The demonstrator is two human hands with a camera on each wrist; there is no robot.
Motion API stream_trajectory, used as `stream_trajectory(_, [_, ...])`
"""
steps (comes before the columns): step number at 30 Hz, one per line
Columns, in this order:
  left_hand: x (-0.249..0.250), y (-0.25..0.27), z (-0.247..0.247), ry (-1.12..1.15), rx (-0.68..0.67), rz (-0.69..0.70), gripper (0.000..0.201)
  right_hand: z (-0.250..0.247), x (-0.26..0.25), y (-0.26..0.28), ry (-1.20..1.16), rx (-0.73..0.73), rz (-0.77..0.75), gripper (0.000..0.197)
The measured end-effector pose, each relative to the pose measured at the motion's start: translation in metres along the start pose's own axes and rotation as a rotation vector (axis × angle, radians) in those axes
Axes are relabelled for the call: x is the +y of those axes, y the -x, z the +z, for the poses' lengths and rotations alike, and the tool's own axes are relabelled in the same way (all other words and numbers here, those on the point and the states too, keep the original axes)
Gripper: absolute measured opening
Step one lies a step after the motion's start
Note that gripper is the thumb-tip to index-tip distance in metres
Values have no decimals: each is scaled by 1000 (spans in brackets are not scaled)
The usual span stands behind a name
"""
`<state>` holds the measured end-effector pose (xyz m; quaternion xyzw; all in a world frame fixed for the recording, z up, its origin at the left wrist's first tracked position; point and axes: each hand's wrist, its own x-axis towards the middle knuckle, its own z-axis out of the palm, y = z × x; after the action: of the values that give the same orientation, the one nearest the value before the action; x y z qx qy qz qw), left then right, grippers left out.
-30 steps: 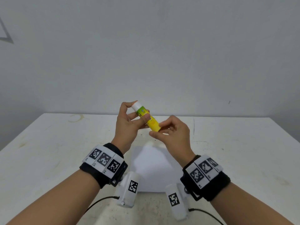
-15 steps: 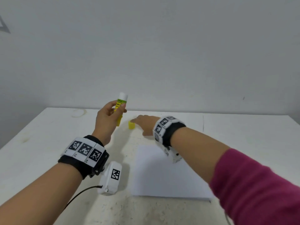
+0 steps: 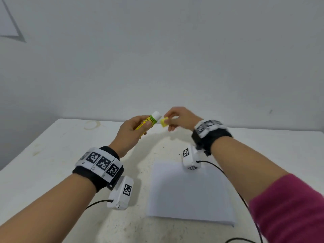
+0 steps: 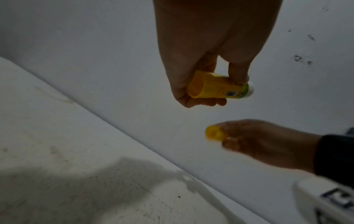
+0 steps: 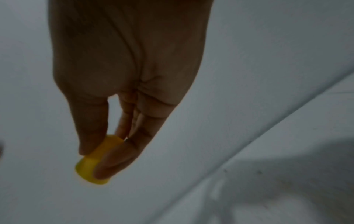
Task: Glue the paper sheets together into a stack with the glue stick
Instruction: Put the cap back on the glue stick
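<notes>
My left hand [image 3: 135, 130] grips a yellow and green glue stick [image 3: 149, 121] above the table, its white glue end pointing up and to the right; the same glue stick [image 4: 220, 88] shows in the left wrist view. My right hand [image 3: 177, 118] pinches the small yellow cap [image 3: 164, 121] just right of that white end, a small gap apart. In the right wrist view the cap [image 5: 95, 165] sits between thumb and fingers. A stack of white paper sheets [image 3: 189, 193] lies flat on the table below and nearer to me.
The white table [image 3: 52, 155] is stained and meets a plain grey wall at its far edge. Black cables [image 3: 236, 188] run from the wrist cameras across the paper's right side. A ring stain [image 3: 91, 124] marks the far left of the table.
My right hand has lifted the yellow cap off the table and brought it up beside the white end of the glue stick. The left hand tilted the stick toward the right.
</notes>
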<state>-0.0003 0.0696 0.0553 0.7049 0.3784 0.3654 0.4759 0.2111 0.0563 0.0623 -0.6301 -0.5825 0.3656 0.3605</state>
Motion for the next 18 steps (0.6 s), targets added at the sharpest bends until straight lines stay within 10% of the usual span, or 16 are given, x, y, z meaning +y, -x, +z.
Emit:
stream_trajectory(10, [29,7,31,-86,-145,192,13,-46,-37,93,12,117,-293,27])
stream_trajectory(14, [34,17,36,-180,-122,300,13,-33,-41,106,142,217,-266,3])
stream_trajectory(18, [37,23,35,-221,-126,364,18,-24,-45,114,403,264,-158,46])
